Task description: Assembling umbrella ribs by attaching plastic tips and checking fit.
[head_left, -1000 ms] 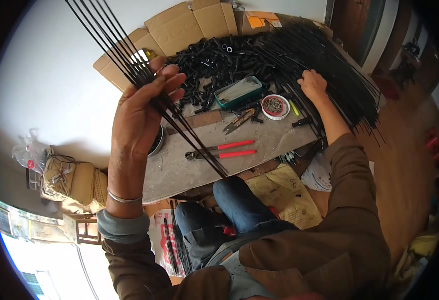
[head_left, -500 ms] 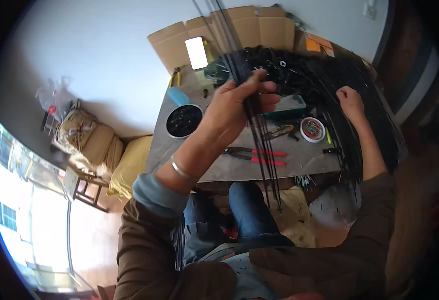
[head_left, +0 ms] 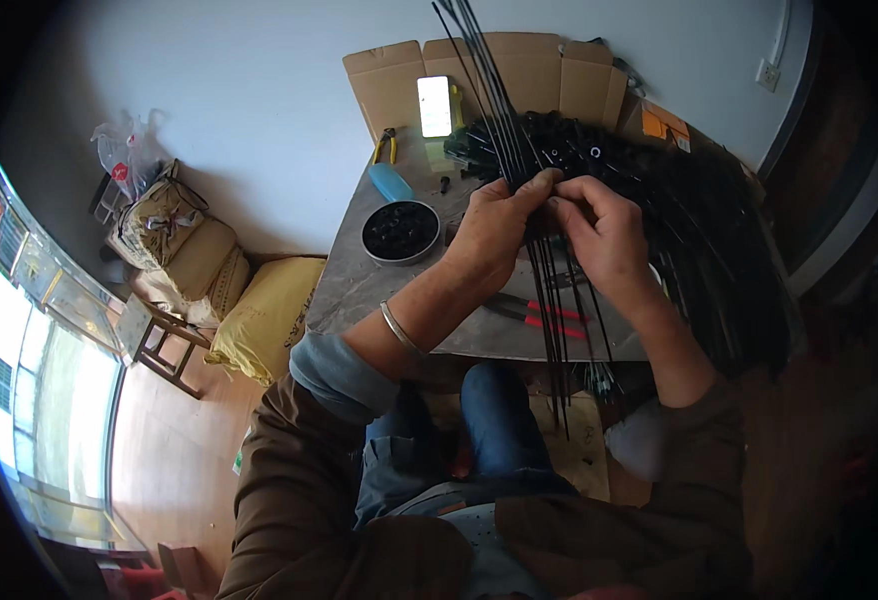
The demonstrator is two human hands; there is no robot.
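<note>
A bundle of thin black rods [head_left: 507, 125] stands nearly upright above the near part of the table, with its lower ends hanging past the front edge. My left hand [head_left: 487, 232] is closed around its middle. Beside it my right hand [head_left: 609, 238] is closed, thumb and fingertips pinched against the bundle. One rod [head_left: 599, 318] slants apart from the others below my right hand and seems to be in its pinch; the fingers partly hide the grip. Behind the rods, pliers with red handles [head_left: 559, 320] lie on the table.
A round tin [head_left: 369, 250] of small black parts sits on the grey table [head_left: 344, 290]. More black rods [head_left: 724, 270] are heaped at the right. Further back are a blue object [head_left: 390, 184], yellow-handled pliers [head_left: 387, 148], a lit phone [head_left: 436, 106] and cardboard [head_left: 521, 70].
My right hand has come from the rod heap at the right over to the bundle in my left hand. The view has shifted slightly, and one rod now slants apart from the bundle.
</note>
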